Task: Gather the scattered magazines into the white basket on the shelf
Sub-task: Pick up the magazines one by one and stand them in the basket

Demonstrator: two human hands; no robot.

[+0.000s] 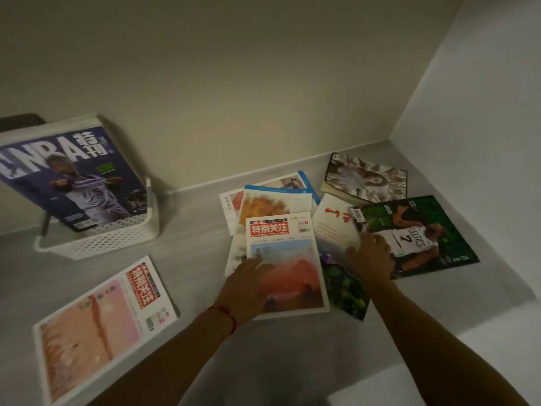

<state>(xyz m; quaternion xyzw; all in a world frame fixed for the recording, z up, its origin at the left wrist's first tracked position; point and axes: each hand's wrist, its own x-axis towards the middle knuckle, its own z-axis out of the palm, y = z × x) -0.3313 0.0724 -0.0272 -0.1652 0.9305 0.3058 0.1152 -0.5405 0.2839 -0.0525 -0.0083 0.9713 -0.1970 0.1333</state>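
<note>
A white plastic basket with small holes [96,244] stands at the back left of the grey shelf [193,230]. It holds a few magazines that stand tilted, leaning back to the left. The front one is a big purple basketball magazine [73,180], and it sticks up well above the basket's rim.

Other magazines lie flat on the shelf. A pink-cover magazine with a red title box [102,326] lies alone at the front left, near the basket but not touching it. A messy pile lies to the right. On top of the pile is a white magazine with a red title box and an orange picture [288,259]. The left hand [246,291], with a red string on the wrist, rests flat on it with straight fingers, a wide grip holding nothing. The right hand [370,259] rests on the edge of a green basketball magazine [421,232], fingers spread flat. A brown and white magazine [366,178] lies in the back corner.
</note>
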